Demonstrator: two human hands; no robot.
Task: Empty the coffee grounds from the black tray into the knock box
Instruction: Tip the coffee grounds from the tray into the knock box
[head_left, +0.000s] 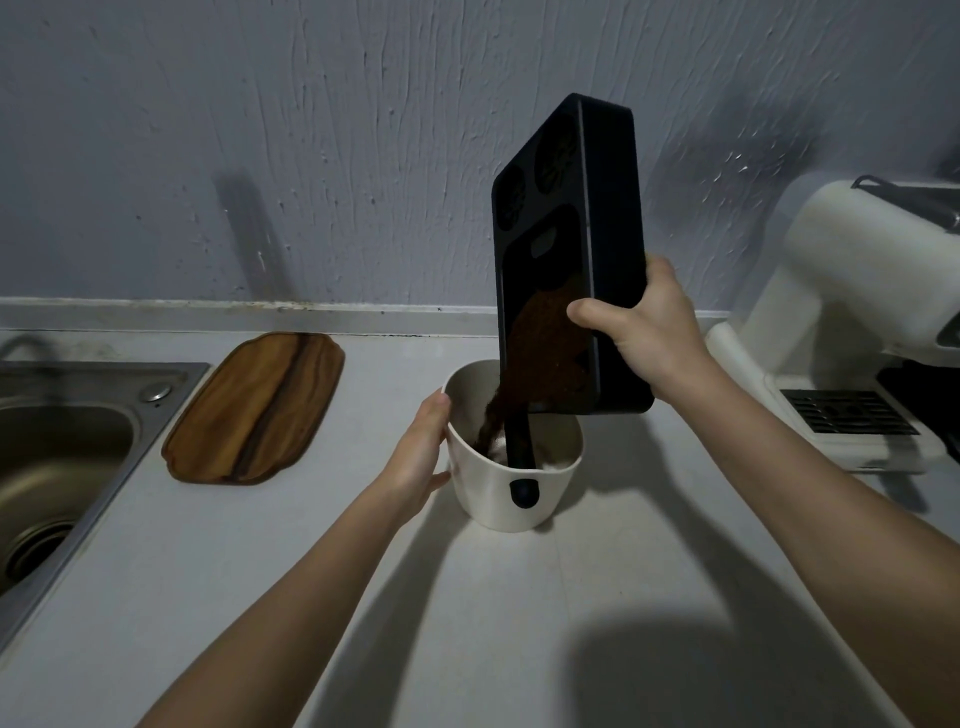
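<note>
Worktop: pale, carrying all items below. No brand, label or writing is readable on anything.
Sink: steel, lying at far left.
Coffee machine: white, standing at right, drip grate facing front.
Wooden board: lying flat between sink and knock box.
Black tray: being held steeply tilted above the knock box, lower corner over its mouth.
Knock box: white, black bar crossing its opening, standing centre.
Right hand: fingers wrapping the tray's lower edge, thumb in front.
Left hand: fingers cupping the knock box's left side.
Coffee grounds: brown, sliding down the tray and pouring into the knock box.
</note>
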